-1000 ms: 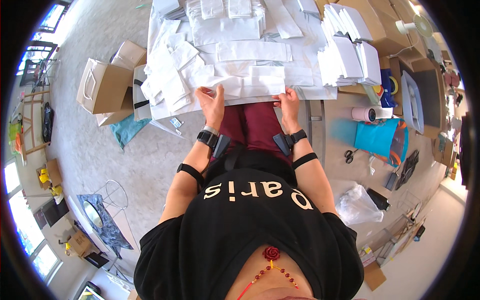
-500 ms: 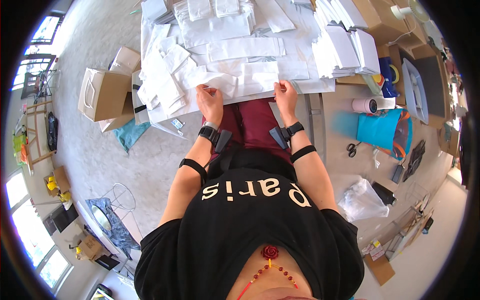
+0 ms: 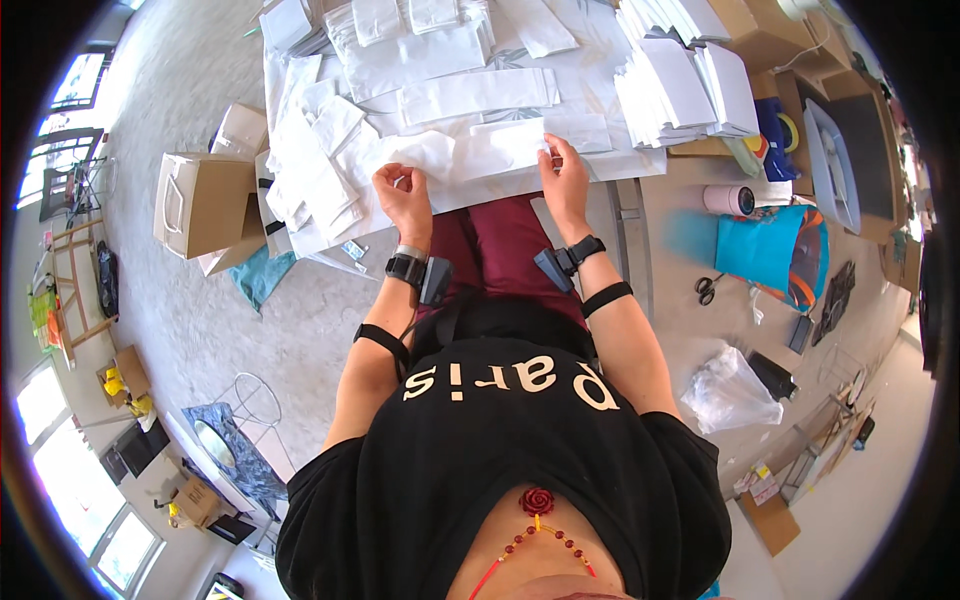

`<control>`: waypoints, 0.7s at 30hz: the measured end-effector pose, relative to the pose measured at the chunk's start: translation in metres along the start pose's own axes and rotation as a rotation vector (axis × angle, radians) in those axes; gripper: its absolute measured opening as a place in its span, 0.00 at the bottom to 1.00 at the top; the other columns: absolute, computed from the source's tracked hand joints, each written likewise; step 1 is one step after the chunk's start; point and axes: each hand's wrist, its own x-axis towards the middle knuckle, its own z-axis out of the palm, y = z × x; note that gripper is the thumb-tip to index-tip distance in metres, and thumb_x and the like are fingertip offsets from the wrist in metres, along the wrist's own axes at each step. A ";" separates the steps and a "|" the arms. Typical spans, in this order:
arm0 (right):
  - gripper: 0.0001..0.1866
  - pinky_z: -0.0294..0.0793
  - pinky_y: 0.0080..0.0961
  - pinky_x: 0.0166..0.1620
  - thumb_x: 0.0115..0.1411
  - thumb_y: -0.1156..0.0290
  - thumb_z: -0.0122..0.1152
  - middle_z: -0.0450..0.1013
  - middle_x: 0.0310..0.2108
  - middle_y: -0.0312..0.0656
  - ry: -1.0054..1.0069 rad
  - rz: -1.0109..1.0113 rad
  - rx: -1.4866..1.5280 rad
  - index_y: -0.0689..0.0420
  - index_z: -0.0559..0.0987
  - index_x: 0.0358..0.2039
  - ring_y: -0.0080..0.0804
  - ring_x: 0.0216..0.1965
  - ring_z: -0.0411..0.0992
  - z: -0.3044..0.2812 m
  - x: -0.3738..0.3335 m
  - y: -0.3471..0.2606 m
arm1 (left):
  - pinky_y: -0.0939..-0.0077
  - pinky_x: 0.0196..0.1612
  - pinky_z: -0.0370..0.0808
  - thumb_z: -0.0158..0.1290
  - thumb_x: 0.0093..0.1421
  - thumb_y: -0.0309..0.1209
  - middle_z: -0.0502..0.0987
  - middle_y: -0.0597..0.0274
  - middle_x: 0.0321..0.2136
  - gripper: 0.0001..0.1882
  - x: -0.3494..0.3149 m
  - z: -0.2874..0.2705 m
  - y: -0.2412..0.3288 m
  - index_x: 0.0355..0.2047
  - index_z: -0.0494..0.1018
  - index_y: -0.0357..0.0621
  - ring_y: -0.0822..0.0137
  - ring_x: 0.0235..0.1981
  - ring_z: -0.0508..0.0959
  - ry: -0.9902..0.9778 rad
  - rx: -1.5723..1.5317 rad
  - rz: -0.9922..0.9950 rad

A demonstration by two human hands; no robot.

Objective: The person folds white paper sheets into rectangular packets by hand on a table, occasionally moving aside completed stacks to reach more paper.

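Note:
Thin white sleeves, paper or plastic, lie over the pale-covered table [image 3: 640, 165] in front of me. At the near edge, my left hand [image 3: 404, 198] has its fingers curled in a pinch at a loose, rumpled white sheet [image 3: 422, 155]. To the right, the thumb and forefinger of my right hand [image 3: 565, 182] close on the end of a flat white sleeve [image 3: 503, 147]. Whether the two pieces are joined I cannot tell. A translucent strip [image 3: 582, 132] extends beyond the right fingertips. Just beyond lies a long flat white sleeve [image 3: 478, 97].
An untidy heap of white sleeves [image 3: 310, 165] lies at left, and a flat pile [image 3: 415, 55] farther back. Stacks of folded white paper [image 3: 680, 85] stand at right. Cardboard boxes [image 3: 205, 200] flank the table's left; scissors [image 3: 707, 289] and a blue bag [image 3: 765, 255] lie on the right floor.
My right hand has moved slightly away from me, and its end of the sleeve lies farther forward. My left hand has shifted a little left with the rumpled sheet. The whole view has also shifted slightly.

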 end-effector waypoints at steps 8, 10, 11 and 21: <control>0.20 0.76 0.38 0.39 0.61 0.70 0.68 0.78 0.34 0.41 -0.012 0.073 -0.104 0.57 0.79 0.53 0.38 0.32 0.77 0.006 0.019 0.011 | 0.75 0.43 0.78 0.60 0.61 0.19 0.76 0.59 0.37 0.17 0.012 0.012 -0.009 0.48 0.67 0.37 0.71 0.36 0.79 0.016 0.072 0.016; 0.21 0.76 0.38 0.39 0.60 0.69 0.69 0.78 0.33 0.40 -0.011 0.097 -0.127 0.57 0.78 0.54 0.38 0.32 0.77 0.006 0.019 0.013 | 0.76 0.42 0.78 0.60 0.60 0.19 0.77 0.60 0.35 0.17 0.014 0.012 -0.014 0.47 0.68 0.37 0.71 0.36 0.79 0.021 0.102 0.041; 0.22 0.76 0.38 0.39 0.60 0.68 0.69 0.78 0.33 0.39 -0.007 0.103 -0.132 0.57 0.78 0.54 0.38 0.32 0.77 0.007 0.019 0.013 | 0.76 0.42 0.78 0.60 0.60 0.19 0.77 0.60 0.34 0.17 0.014 0.012 -0.015 0.47 0.68 0.37 0.71 0.35 0.79 0.020 0.113 0.052; 0.23 0.76 0.41 0.41 0.60 0.67 0.69 0.79 0.33 0.38 0.011 0.105 -0.183 0.55 0.77 0.55 0.41 0.35 0.78 0.008 0.017 0.019 | 0.74 0.41 0.78 0.62 0.58 0.21 0.78 0.59 0.34 0.16 0.020 0.016 -0.014 0.45 0.70 0.37 0.70 0.33 0.79 0.044 0.163 0.072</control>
